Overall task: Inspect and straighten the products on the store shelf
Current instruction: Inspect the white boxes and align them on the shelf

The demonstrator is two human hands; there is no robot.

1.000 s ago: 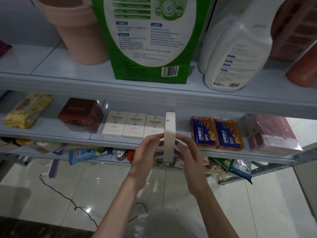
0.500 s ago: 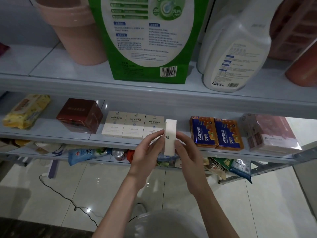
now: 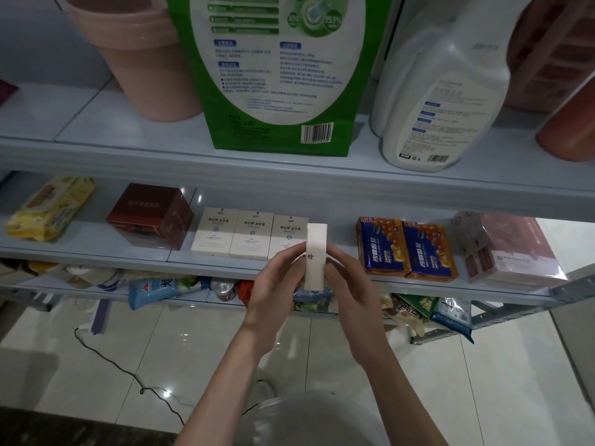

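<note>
- Your left hand (image 3: 277, 284) pinches the left side of a white box (image 3: 315, 252), fingers curled against it.
- Your right hand (image 3: 349, 284) grips the box's right side in the same way.
- The box is held upright, narrow face toward you, in front of the middle shelf (image 3: 96, 254), overlapping the last of three cream boxes (image 3: 251, 235).
- Two blue cartons (image 3: 407, 249) stand farther right.

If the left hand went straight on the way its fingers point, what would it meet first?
The left hand pinches the white box; beyond that, probably the rightmost cream box on the shelf, though depth is unclear.
</note>
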